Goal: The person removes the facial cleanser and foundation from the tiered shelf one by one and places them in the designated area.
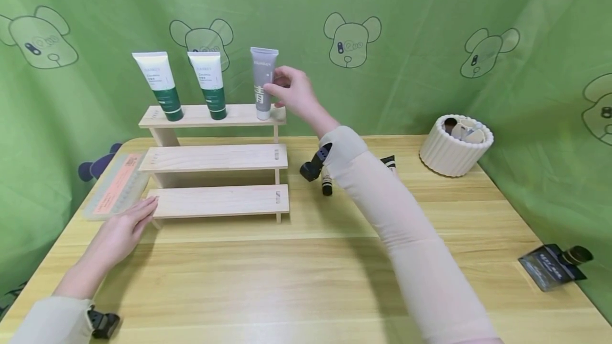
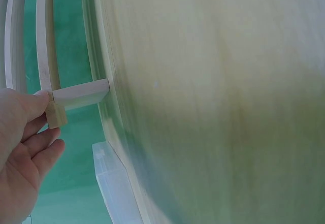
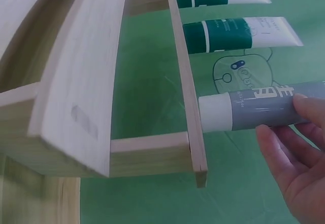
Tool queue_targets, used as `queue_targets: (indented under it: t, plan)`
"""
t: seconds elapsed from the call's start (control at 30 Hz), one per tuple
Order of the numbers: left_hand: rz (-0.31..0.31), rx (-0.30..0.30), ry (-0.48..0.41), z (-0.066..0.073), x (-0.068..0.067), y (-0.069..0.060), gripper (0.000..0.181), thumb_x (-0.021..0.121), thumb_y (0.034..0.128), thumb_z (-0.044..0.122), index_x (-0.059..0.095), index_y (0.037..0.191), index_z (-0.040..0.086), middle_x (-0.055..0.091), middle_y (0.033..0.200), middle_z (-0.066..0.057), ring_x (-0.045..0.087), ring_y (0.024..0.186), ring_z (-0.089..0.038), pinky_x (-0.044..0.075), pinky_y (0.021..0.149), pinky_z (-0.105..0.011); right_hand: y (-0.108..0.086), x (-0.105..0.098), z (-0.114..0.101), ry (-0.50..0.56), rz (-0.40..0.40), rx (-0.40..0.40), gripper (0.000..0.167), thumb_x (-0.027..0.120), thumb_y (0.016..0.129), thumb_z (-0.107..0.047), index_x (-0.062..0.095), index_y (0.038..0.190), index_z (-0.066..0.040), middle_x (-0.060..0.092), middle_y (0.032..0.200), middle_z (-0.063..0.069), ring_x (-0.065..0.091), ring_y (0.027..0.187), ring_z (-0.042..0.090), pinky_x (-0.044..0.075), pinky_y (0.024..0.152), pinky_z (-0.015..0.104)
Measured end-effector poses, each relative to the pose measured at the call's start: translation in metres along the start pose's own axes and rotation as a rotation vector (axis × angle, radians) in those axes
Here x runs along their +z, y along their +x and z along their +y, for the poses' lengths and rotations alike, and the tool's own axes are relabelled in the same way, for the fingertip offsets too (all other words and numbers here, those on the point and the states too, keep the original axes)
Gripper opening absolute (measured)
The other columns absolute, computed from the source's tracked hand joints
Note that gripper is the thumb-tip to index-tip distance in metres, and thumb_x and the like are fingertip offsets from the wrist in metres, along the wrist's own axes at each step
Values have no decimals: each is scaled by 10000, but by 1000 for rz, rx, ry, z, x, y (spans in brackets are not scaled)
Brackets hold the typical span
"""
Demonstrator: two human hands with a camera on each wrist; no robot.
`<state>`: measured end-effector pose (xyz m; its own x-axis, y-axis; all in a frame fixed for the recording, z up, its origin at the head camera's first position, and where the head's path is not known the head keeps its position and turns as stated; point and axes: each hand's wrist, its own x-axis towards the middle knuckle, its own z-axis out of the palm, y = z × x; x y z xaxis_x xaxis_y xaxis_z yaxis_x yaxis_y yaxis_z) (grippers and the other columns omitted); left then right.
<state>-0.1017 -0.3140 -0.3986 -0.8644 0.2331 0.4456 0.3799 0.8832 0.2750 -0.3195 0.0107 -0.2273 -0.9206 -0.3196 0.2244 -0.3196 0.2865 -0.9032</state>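
My right hand (image 1: pixel 297 92) pinches a grey squeeze tube (image 1: pixel 262 81) with a white cap, upright at the right end of the top step of a wooden three-tier rack (image 1: pixel 215 158). In the right wrist view the tube's cap (image 3: pixel 216 112) meets the top board. Two white-and-green tubes (image 1: pixel 160 86) (image 1: pixel 209 84) stand cap-down on the same step, to the left. My left hand (image 1: pixel 121 230) holds the left end of the lowest step; in the left wrist view the thumb lies above the board end (image 2: pixel 56 115) and fingers below.
A pink-labelled clear plastic box (image 1: pixel 112 187) lies left of the rack. A small black-capped tube (image 1: pixel 327 182) and another black-ended item (image 1: pixel 389 162) lie partly behind my right arm. A ribbed white holder (image 1: pixel 456 147) stands back right; a dark package (image 1: pixel 550 267) lies at the right edge.
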Motion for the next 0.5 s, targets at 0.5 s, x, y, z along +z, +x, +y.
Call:
queue_targets:
  t: [0.5]
  plan:
    - [4, 1, 4, 1, -1, 0, 364, 628, 810, -70, 577, 1170, -82, 533, 1223, -234, 527, 1051, -441, 406, 909, -550, -64, -45, 22, 27, -33, -2, 323, 640, 870, -120, 543, 1143, 20, 608, 1034, 127, 594, 911, 259, 565, 717, 321]
